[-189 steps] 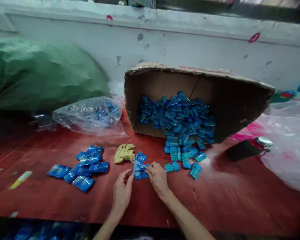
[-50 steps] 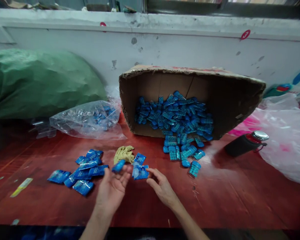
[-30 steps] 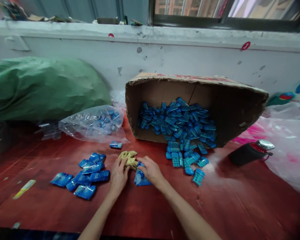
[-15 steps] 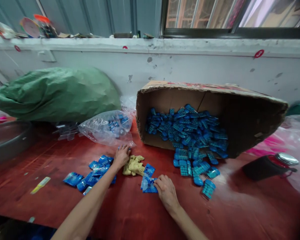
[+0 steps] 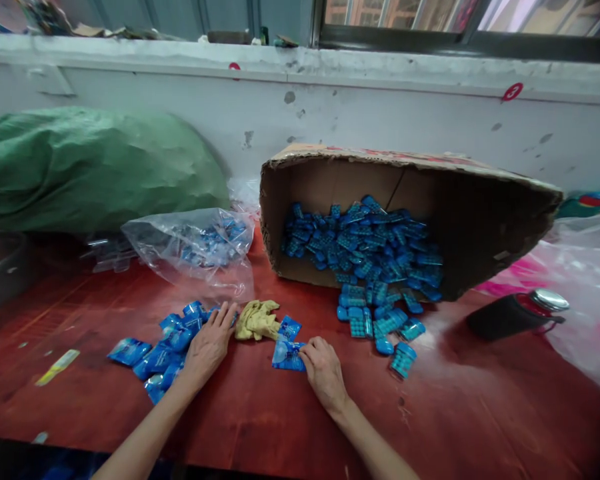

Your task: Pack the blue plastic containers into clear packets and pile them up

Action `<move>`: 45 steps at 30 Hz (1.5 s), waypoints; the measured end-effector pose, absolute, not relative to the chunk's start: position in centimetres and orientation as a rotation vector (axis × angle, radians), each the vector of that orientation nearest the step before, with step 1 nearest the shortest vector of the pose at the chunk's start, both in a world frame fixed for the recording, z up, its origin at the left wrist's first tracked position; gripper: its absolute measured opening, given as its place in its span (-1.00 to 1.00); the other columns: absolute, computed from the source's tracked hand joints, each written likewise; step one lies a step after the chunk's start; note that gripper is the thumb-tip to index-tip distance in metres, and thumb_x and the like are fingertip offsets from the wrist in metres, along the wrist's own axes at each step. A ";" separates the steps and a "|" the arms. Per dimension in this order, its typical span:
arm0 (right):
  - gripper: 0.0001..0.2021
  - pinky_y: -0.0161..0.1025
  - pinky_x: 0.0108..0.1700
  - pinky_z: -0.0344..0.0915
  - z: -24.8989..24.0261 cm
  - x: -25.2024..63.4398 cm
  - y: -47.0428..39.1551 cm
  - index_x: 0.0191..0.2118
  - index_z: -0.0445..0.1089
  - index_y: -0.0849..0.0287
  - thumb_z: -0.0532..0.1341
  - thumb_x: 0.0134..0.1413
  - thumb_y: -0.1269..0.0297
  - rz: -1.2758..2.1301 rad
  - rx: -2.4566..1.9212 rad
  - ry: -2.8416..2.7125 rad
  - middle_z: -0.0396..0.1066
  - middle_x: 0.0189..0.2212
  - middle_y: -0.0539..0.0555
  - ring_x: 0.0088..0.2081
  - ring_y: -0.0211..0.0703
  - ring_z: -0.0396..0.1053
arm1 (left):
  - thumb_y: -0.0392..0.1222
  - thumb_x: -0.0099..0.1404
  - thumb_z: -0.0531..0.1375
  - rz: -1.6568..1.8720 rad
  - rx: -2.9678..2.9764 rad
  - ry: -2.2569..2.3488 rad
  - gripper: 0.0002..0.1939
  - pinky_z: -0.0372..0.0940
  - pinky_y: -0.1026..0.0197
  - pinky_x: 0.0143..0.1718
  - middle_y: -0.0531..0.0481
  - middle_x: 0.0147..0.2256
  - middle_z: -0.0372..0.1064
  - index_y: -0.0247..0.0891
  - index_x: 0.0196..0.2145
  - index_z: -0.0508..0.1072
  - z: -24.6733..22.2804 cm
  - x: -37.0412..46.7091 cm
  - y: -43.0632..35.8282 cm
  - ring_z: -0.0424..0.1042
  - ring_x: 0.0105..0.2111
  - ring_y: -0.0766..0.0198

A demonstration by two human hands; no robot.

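My left hand (image 5: pixel 211 341) lies with fingers stretched out against the right side of a pile of small blue packets (image 5: pixel 163 357), covering part of it. My right hand (image 5: pixel 324 373) pinches the right edge of a flat blue packet (image 5: pixel 286 356) on the red table. Behind that packet is another blue packet (image 5: pixel 291 327), partly overlapped. Between my hands a crumpled yellow cloth or glove (image 5: pixel 256 320) touches these packets. Beyond my left hand sits a clear plastic bag (image 5: pixel 190 233) with small blue pieces inside.
A cardboard box (image 5: pixel 275 260) lies on its side, blue blister-like pieces (image 5: pixel 365 243) spilling from it. To the right lies a dark bottle (image 5: pixel 505 317); at left are a green sack (image 5: pixel 100 167), a grey basin (image 5: pixel 3 273) and a yellow-handled cutter (image 5: pixel 59 367).
My left hand has drawn back from the clear bag's edge to the blue packet pile, fingers now outstretched. My right hand keeps its pinch on the packet. The camera view has shifted.
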State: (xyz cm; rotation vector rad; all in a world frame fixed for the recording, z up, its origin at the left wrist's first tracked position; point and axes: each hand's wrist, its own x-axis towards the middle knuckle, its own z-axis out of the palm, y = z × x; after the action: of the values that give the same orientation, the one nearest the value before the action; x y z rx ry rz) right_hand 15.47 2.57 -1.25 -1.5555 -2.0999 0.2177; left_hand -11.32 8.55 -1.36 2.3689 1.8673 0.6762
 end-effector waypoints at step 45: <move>-0.80 -0.39 -0.49 0.11 0.6 14.7 2.6 -0.52 0.29 0.21 0.05 0.04 0.27 1.077 -1.411 -1.504 0.24 -0.62 -0.08 -0.54 -0.30 0.19 | 0.00 -0.12 0.23 1.084 0.769 1.393 -0.69 0.04 0.37 -0.71 0.09 -0.74 0.25 -0.35 -0.60 0.37 0.1 2.1 2.1 0.17 -0.74 0.44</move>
State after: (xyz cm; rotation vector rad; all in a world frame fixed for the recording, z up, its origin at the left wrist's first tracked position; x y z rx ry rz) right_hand 14.74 2.60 0.61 -1.4115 -1.5035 1.0766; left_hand 2.13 2.14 0.08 0.7687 1.3926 1.0836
